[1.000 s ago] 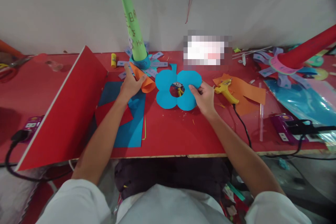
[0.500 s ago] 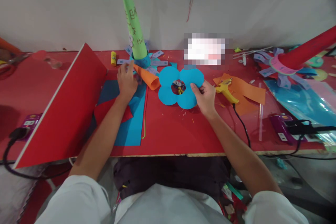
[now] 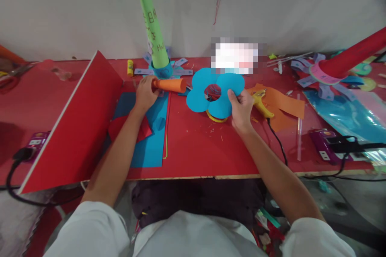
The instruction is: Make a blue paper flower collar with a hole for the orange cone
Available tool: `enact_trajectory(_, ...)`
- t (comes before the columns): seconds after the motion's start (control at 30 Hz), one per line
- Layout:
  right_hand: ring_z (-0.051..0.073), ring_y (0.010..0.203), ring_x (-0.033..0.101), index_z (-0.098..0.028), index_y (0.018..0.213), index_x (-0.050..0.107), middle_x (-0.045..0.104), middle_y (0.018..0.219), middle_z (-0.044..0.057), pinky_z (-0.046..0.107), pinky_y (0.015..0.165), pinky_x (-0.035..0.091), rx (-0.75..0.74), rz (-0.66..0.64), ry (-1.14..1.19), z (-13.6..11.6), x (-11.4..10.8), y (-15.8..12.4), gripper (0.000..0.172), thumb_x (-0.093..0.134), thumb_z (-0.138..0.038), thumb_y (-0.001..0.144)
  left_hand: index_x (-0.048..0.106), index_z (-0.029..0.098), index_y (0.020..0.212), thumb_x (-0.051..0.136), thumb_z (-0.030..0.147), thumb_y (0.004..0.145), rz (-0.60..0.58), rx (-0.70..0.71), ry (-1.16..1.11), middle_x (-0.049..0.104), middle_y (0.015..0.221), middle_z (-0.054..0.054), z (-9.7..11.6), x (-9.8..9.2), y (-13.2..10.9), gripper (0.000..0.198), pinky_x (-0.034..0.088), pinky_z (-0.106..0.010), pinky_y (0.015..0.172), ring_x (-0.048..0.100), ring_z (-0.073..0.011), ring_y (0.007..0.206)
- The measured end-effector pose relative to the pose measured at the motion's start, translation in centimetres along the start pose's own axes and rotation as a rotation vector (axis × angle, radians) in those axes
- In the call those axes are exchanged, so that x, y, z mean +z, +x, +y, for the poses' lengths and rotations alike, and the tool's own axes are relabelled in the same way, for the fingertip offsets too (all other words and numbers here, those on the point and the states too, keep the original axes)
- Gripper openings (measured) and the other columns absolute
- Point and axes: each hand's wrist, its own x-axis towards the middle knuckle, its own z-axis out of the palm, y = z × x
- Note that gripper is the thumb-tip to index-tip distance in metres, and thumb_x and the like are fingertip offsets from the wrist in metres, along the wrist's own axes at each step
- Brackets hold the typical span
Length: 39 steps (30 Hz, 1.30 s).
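Observation:
Between the fingers of my right hand is the right petal of a blue paper flower, which has four rounded petals and a round hole in its middle. The flower is held above the red table, over a yellow-handled tool that is mostly covered. My left hand is closed around the narrow end of an orange paper cone. The cone lies almost level, its wide end pointing right towards the flower. Behind my left hand a tall green paper cone stands in a blue ring base.
A red board leans at the left beside blue sheets. A yellow glue gun lies on orange paper at the right, its cord running to the table's front edge. A red paper cone and a purple power strip are farther right.
The orange cone has swung from pointing down and right to nearly level, now in my left hand's grip. My right hand has moved the blue flower up and right, and tilted it.

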Motion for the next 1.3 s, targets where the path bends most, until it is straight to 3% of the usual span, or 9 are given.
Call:
enact_trajectory(0.17, 0.016, 0.067, 0.042, -0.025, 0.081, 0.057, 0.046, 0.071, -0.002, 0.031, 0.060, 0.039, -0.071, 0.123, -0.050, -0.7, -0.3, 0.2, 0.053, 0.069, -0.075, 0.093, 0.070, 0.018, 0.140, 0.075, 0.031, 0.094, -0.038, -0.093, 0.215, 0.071, 0.147, -0.019, -0.3, -1.2, 0.2, 0.049, 0.037, -0.058, 0.129, 0.061, -0.0385, 0.144)
enact_trajectory(0.3, 0.017, 0.068, 0.046, -0.026, 0.080, 0.055, 0.046, 0.071, -0.002, 0.032, 0.061, 0.042, -0.102, 0.174, -0.066, -1.1, -0.5, 0.3, 0.053, 0.068, -0.076, 0.094, 0.076, 0.020, 0.131, 0.069, 0.048, 0.101, -0.090, -0.073, 0.309, 0.080, 0.126, -0.019, 1.2, -4.0, 0.2, 0.042, 0.051, -0.057, 0.113, 0.073, -0.0416, 0.124)
enact_trajectory(0.5, 0.016, 0.065, 0.045, -0.026, 0.080, 0.056, 0.046, 0.071, -0.003, 0.031, 0.061, 0.042, -0.100, 0.177, -0.096, -1.2, -0.8, 0.6, 0.050, 0.066, -0.072, 0.097, 0.079, 0.033, 0.124, 0.071, 0.065, 0.098, 0.065, 0.207, 0.020, 0.079, 0.116, -0.008, 7.4, -9.3, -1.9, 0.042, 0.058, -0.045, 0.108, 0.074, -0.0313, 0.111)
enact_trajectory(0.63, 0.015, 0.065, 0.045, -0.024, 0.081, 0.057, 0.049, 0.072, -0.003, 0.032, 0.062, 0.042, -0.099, 0.175, -0.077, -1.2, -0.8, 0.6, 0.046, 0.069, -0.065, 0.098, 0.075, 0.039, 0.141, 0.063, 0.057, 0.105, -0.085, 0.304, -0.002, 0.071, 0.139, -0.007, 11.5, -11.6, -3.1, 0.042, 0.055, -0.050, 0.118, 0.068, -0.0327, 0.133)
enact_trajectory(0.73, 0.014, 0.064, 0.043, -0.025, 0.079, 0.055, 0.048, 0.070, -0.004, 0.031, 0.061, 0.039, -0.110, 0.175, -0.081, -1.1, -0.9, 0.6, 0.046, 0.070, -0.064, 0.098, 0.084, 0.032, 0.123, 0.067, 0.052, 0.104, -0.065, 0.409, 0.028, 0.077, 0.127, -0.008, 13.0, -12.5, -3.1, 0.031, 0.059, -0.051, 0.110, 0.073, -0.0313, 0.119)
enact_trajectory(0.83, 0.015, 0.064, 0.042, -0.026, 0.076, 0.051, 0.045, 0.068, -0.004, 0.031, 0.059, 0.038, -0.120, 0.173, -0.123, -1.0, -0.9, 0.6, 0.051, 0.068, -0.068, 0.098, 0.084, 0.032, 0.115, 0.079, 0.047, 0.099, 0.013, 0.433, -0.046, 0.081, 0.106, -0.002, 14.1, -12.7, -2.8, 0.023, 0.062, -0.043, 0.094, 0.074, -0.0240, 0.094)
enact_trajectory(0.93, 0.015, 0.063, 0.041, -0.026, 0.074, 0.049, 0.043, 0.067, -0.004, 0.031, 0.058, 0.036, -0.126, 0.177, -0.149, -1.1, -0.8, 0.5, 0.054, 0.068, -0.071, 0.097, 0.077, 0.034, 0.134, 0.087, 0.044, 0.091, 0.020, 0.351, -0.168, 0.081, 0.098, 0.001, 15.3, -12.0, -3.0, 0.045, 0.061, -0.038, 0.082, 0.074, -0.0213, 0.085)
enact_trajectory(1.13, 0.015, 0.062, 0.039, -0.026, 0.073, 0.048, 0.042, 0.066, -0.004, 0.032, 0.057, 0.035, -0.130, 0.148, -0.122, -1.5, -0.6, 0.4, 0.055, 0.069, -0.071, 0.097, 0.076, 0.029, 0.128, 0.089, 0.033, 0.088, -0.088, 0.262, -0.269, 0.078, 0.099, -0.001, 17.9, -8.7, -3.0, 0.042, 0.062, -0.042, 0.095, 0.076, -0.0251, 0.096)
enact_trajectory(1.3, 0.015, 0.063, 0.036, -0.027, 0.071, 0.044, 0.037, 0.066, -0.004, 0.032, 0.057, 0.033, -0.124, 0.095, -0.093, -1.4, -0.7, 0.7, 0.061, 0.067, -0.077, 0.096, 0.073, 0.027, 0.127, 0.080, 0.029, 0.097, -0.069, 0.381, -0.248, 0.077, 0.103, -0.002, 19.2, -6.5, -2.0, 0.031, 0.061, -0.041, 0.097, 0.076, -0.0253, 0.100)
